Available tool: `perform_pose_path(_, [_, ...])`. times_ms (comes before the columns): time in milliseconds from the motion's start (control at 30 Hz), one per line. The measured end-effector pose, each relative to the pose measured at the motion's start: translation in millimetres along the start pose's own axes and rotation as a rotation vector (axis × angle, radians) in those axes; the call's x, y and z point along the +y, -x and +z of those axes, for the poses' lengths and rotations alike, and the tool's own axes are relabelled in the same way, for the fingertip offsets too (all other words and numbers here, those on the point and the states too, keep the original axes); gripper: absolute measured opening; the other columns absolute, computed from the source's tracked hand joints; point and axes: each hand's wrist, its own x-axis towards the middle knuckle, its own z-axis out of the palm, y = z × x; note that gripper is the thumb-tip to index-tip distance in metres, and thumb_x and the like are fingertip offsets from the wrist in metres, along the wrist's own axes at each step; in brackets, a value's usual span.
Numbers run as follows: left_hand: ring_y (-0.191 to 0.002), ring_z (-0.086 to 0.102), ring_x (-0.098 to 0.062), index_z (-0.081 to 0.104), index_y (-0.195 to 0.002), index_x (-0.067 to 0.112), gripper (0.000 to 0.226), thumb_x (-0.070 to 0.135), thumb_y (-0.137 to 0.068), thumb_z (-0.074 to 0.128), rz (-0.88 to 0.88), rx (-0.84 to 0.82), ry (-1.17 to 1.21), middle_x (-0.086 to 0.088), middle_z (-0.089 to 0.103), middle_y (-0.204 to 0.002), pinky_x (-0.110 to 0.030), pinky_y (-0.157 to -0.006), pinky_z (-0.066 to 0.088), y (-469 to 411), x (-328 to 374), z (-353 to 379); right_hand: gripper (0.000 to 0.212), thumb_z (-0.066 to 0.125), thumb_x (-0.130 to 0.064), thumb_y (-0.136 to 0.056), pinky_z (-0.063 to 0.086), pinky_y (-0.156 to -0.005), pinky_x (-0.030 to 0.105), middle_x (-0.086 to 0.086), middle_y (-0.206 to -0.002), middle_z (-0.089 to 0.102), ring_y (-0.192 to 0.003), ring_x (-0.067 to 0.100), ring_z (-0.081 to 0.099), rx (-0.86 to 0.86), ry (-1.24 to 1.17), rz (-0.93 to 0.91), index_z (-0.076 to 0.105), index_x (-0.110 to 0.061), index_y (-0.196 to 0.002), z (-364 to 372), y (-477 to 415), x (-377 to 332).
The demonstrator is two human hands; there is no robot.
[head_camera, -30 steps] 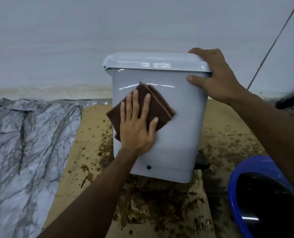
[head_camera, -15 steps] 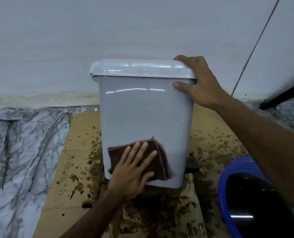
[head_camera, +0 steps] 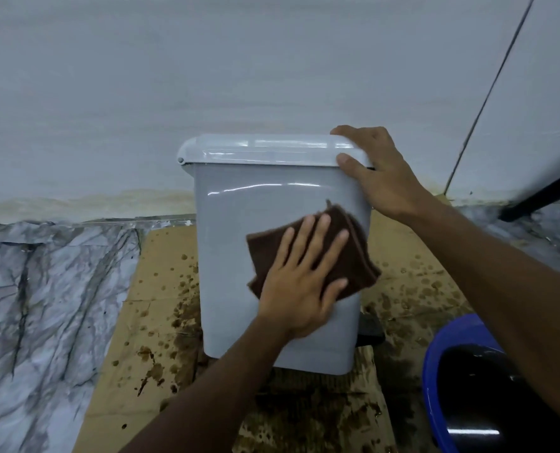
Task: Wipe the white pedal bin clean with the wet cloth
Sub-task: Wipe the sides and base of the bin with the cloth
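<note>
The left hand (head_camera: 300, 282) is flat and open, with its fingers (head_camera: 318, 237) spread wide. It presses a brown cloth (head_camera: 354, 256) against the near side of the white pedal bin (head_camera: 236, 256). The cloth is folded, and you can see its layers at the top corner. It sits on the right half of that side, about halfway up, and its right corner sticks out a little past the bin's edge.

The right hand (head_camera: 380, 174) grips the top right corner of the bin. Its fingers curl over the lid (head_camera: 262, 152) and its thumb (head_camera: 350, 165) pushes on the front of the lid. The lid is shut.

The bin stands upright on a sheet of brown cardboard (head_camera: 161, 289). The cardboard is covered in dark wet spots and splashes, most of all under and in front of the bin. A small black part, maybe the pedal (head_camera: 370, 328), pokes out low on the bin's right side.

A blue bucket (head_camera: 435, 364) sits near the bin at the bottom right, and it looks dark inside. To the left of the cardboard lies a crinkled sheet with a grey marble pattern (head_camera: 43, 305). Behind the bin is a pale wall (head_camera: 239, 76) with a yellowish stain along its bottom.
</note>
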Motion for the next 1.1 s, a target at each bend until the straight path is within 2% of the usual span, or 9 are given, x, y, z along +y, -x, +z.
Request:
perform_pose_path(67, [-0.158,0.007,-0.032,0.025,-0.161,0.017,0.067,0.047,-0.103,0.042,-0.084,0.027,0.004,-0.014,0.011,-0.169,-0.054,-0.126,0.013,29.1,-20.3,2.3,0.037,0.054,-0.032,-0.1,0.031,-0.112,0.029,-0.009,-0.126,0.042,-0.132,0.013,0.04,-0.017,-0.015,0.004,0.053,-0.04,-0.136,0.2,0.6,-0.7])
perform_pose_path(167, [-0.158,0.004,-0.033,0.022,-0.161,0.012,0.071,0.048,-0.102,0.037,-0.421,0.12,-0.011,-0.017,0.008,-0.17,-0.055,-0.126,0.008,42.8,-55.6,-4.5,0.038,0.054,-0.032,-0.098,0.031,-0.115,0.032,-0.011,-0.126,0.042,-0.133,0.013,0.039,-0.02,-0.039,0.017,0.053,-0.041,-0.135,1.5,0.2,-3.0])
perform_pose_path(300, [-0.157,0.002,-0.033,0.014,-0.163,0.01,0.07,0.047,-0.105,0.031,-0.733,0.25,0.058,-0.017,0.006,-0.17,-0.056,-0.125,0.01,-9.3,-69.3,-13.0,0.042,0.047,-0.035,-0.092,0.03,-0.116,0.036,-0.008,-0.126,0.043,-0.133,0.016,0.038,-0.03,-0.058,0.032,0.054,-0.04,-0.133,3.0,-1.1,-3.1])
perform_pose_path(367, [-0.157,0.004,-0.035,0.014,-0.162,0.007,0.07,0.045,-0.105,0.03,-0.764,0.271,0.056,-0.019,0.007,-0.169,-0.056,-0.125,0.009,-37.4,-51.1,-12.6,0.044,0.044,-0.034,-0.091,0.029,-0.115,0.034,-0.006,-0.127,0.044,-0.133,0.017,0.039,-0.027,-0.063,0.032,0.054,-0.038,-0.133,2.5,-1.4,-1.7])
perform_pose_path(567, [-0.157,0.003,-0.034,0.019,-0.161,0.005,0.069,0.044,-0.106,0.033,-0.402,0.16,0.078,-0.02,0.017,-0.168,-0.051,-0.127,0.004,-75.7,28.9,-1.2,0.042,0.041,-0.029,-0.096,0.026,-0.112,0.028,-0.004,-0.13,0.043,-0.133,0.018,0.038,-0.03,-0.056,0.023,0.053,-0.035,-0.135,-0.1,-2.4,0.1])
perform_pose_path(667, [-0.158,0.003,-0.033,0.027,-0.16,0.008,0.062,0.041,-0.108,0.032,-0.095,0.007,-0.011,-0.016,0.02,-0.167,-0.051,-0.127,0.004,-74.3,39.5,-0.1,0.041,0.042,-0.024,-0.099,0.026,-0.112,0.028,-0.006,-0.132,0.043,-0.133,0.016,0.037,-0.038,-0.028,0.015,0.052,-0.036,-0.137,-2.1,-1.3,1.5])
perform_pose_path(733, [-0.158,0.003,-0.033,0.027,-0.16,0.009,0.06,0.04,-0.109,0.031,0.102,-0.079,-0.1,-0.013,0.021,-0.168,-0.049,-0.128,0.001,-65.0,37.2,0.5,0.04,0.043,-0.022,-0.101,0.027,-0.112,0.03,-0.006,-0.132,0.043,-0.132,0.016,0.038,-0.045,-0.02,0.009,0.051,-0.037,-0.137,-2.6,-1.4,0.6])
perform_pose_path(1033, [-0.158,-0.003,-0.03,0.015,-0.163,0.022,0.066,0.048,-0.107,0.036,0.644,-0.289,-0.254,-0.007,0.006,-0.171,-0.047,-0.126,-0.009,78.0,-14.4,9.3,0.042,0.044,-0.027,-0.096,0.029,-0.117,0.041,-0.008,-0.131,0.044,-0.134,0.016,0.038,-0.041,-0.085,0.032,0.054,-0.037,-0.135,-0.8,2.5,-3.7])
perform_pose_path(1100, [-0.158,-0.002,-0.029,0.015,-0.163,0.024,0.065,0.05,-0.107,0.035,0.677,-0.28,-0.245,-0.006,0.004,-0.171,-0.047,-0.126,-0.01,67.0,-28.5,5.4,0.043,0.044,-0.029,-0.094,0.029,-0.117,0.041,-0.007,-0.132,0.044,-0.134,0.017,0.038,-0.038,-0.08,0.03,0.054,-0.037,-0.135,-0.9,2.5,-4.8])
